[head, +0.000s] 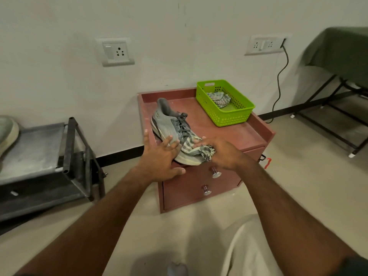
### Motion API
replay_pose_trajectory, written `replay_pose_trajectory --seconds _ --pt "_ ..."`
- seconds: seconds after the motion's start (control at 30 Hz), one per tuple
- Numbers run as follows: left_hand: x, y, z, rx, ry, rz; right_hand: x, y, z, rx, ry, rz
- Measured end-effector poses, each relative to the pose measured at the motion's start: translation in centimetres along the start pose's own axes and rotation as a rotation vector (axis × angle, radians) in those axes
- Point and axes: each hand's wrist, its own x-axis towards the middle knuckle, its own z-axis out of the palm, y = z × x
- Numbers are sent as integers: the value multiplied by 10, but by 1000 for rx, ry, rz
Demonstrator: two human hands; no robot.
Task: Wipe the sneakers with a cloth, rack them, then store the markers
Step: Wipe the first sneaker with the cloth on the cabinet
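Both bare forearms reach forward and converge on the sneaker (175, 130). The left hand (161, 156) lies flat, palm down, fingers spread, against the sneaker's near left side, its fingertips on the upper and the thumb pointing right below the sole. The right hand (221, 151) is curled over the sneaker's toe, its fingers bunched around a striped cloth (197, 150) pressed there.
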Motion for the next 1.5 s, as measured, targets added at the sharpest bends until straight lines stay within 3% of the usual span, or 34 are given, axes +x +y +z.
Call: replay_pose_trajectory --seconds 0.13,0.17,0.23,0.37,0.43,0.53,0.63,0.7,0.73,0.8,0.87,0.97,1.03,1.17,1.23,1.37,1.5 --pt "6 17 5 -6 -55 -1 -5 7 -7 162 597 171" --pt "6 18 6 3 -54 -4 -7 10 -8 148 675 170" --pt "7 20 7 28 -39 -10 -9 17 -7 80 602 57" --pt "8 19 10 36 -15 -23 -16 16 4 -69 7 -53" --pt "9 17 9 18 -32 -35 -24 18 2 51 -91 -35" --pt "13 16 9 11 -34 -49 -37 21 -8 224 111 64" --pt "13 17 9 6 -35 -52 -40 26 -17 -65 475 151" --pt "12 17 9 16 -34 -53 -38 24 -14 29 594 90" --pt "11 17 8 22 -38 -55 -36 21 -10 92 568 23" --pt "10 17 8 27 -38 -49 -31 15 3 95 321 -102" --pt "10 17 10 24 -13 -41 -29 15 8 -12 93 -49" --pt "8 16 10 22 -8 -53 -18 37 -4 -234 347 239" --pt "9 17 10 21 -3 -52 -23 48 -11 -240 518 326" --pt "11 17 10 7 -3 -57 -29 24 -2 -15 680 49" --pt "11 19 10 14 14 -65 -22 10 8 27 555 -38" --pt "11 22 5 10 2 -119 -12 9 24 -217 43 -112" --pt "11 24 5 41 6 -127 -15 18 21 -277 -7 -206"
